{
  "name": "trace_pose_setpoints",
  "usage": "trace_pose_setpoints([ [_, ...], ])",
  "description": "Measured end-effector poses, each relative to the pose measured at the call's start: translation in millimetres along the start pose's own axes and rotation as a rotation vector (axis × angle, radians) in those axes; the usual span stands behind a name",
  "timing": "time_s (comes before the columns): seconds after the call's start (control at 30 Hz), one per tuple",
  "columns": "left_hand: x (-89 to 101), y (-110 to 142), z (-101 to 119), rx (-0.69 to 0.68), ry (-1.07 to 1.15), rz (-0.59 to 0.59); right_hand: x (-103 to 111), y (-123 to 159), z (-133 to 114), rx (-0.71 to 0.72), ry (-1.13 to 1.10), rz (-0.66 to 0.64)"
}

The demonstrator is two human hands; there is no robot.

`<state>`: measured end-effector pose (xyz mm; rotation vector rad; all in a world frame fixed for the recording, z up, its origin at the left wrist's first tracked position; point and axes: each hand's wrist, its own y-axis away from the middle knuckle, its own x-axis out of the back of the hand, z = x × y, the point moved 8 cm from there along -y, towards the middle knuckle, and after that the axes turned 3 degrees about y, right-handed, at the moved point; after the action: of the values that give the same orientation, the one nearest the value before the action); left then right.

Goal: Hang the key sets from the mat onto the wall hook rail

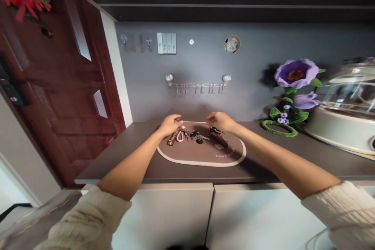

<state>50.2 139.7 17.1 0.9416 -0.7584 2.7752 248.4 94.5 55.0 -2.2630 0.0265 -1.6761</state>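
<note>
Beside my left hand [171,125], silvery metal keys [187,136] with a soft pink loop [179,140] on the brown oval mat [196,155] seem light, best held by the loop. Whether that or my right hand [221,121] grips anything, I can't tell.

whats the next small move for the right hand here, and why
I'd ease the right hand down slightly and close its fingers on the key bunch with the dark red piece. That bunch lies on the mat right by the fingertips, so it looks like the simplest one to grasp. Whether they already touch, I can't tell.
</note>
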Motion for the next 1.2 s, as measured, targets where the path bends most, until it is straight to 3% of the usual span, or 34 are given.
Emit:
trace_pose_setpoints([
  [0.1, 2.0, 3, 22, -0.053, 0.285, -0.141, 2, 6, -14, 0.131, -0.167, -0.221],
  [0.2, -5.0, 12, 53, -0.071, 0.494, -0.416, -3, 23, -35, 0.223, -0.492, -0.558],
  [0.27, -10.2, 18, 69, -0.039, 0.674, -0.55, -3, 28, -42, 0.204, -0.738, -0.64],
  [0.37, -13.5, 16, 73, 0.036, 0.888, -0.518, -4, 21, -31, 0.088, -1.025, -0.518],
  [0.5, -24.7, 15, 46, 0.169, 0.982, -0.421, -18, 13, -7, -0.013, -1.198, -0.336],
  [0.67, -38.3, 23, 16, 0.274, 1.018, -0.458, -42, 21, 7, -0.054, -1.286, -0.343],
  [0.87, -40.2, 26, 10, 0.293, 1.052, -0.464, -46, 27, 9, -0.044, -1.388, -0.364],
  [1.03, -33.9, 25, 18, 0.26, 1.036, -0.449, -36, 22, 8, -0.062, -1.332, -0.28],
  [1.13, -22.9, 18, 21, 0.221, 0.989, -0.387, -30, 16, -1, -0.024, -1.353, -0.252],
  [1.2, -10.8, 10, 19, 0.181, 0.929, -0.28, -27, 10, -9, 0.013, -1.362, -0.235],
])
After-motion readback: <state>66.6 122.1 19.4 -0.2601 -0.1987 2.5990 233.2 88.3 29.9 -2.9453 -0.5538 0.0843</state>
